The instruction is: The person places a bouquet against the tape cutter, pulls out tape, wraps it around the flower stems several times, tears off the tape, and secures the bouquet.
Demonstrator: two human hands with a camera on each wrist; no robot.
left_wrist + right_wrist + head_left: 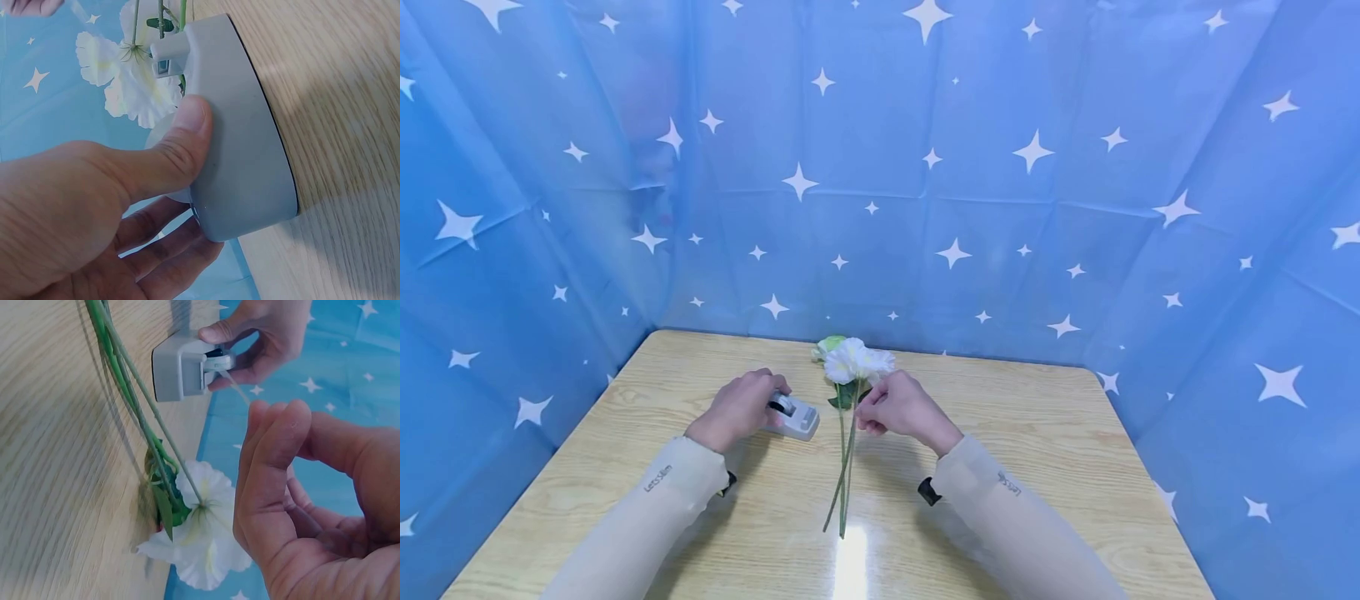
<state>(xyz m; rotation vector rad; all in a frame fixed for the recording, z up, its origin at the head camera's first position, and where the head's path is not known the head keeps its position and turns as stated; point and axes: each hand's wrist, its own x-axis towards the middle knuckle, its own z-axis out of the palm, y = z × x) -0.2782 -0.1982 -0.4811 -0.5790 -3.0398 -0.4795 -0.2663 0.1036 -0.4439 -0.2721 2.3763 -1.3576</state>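
Observation:
My left hand (741, 408) grips a grey tape dispenser (802, 423) on the table, thumb along one side and fingers on the other, as the left wrist view shows. A strip of clear tape (236, 386) stretches from the dispenser's roll to my right hand (906, 408), which pinches its end between thumb and fingertips. Between the hands lie several artificial flowers, with white blooms (853, 361) toward the table's back edge and crossing green stems (843, 483) pointing toward me. My right hand is just above and beside the stems. A pale green bloom (829, 343) is partly hidden behind the white ones.
The light wooden table (1022, 467) ends at the back against a blue curtain (880, 225) with white stars, which also hangs along both sides. Dark green leaves (844, 393) sit below the blooms.

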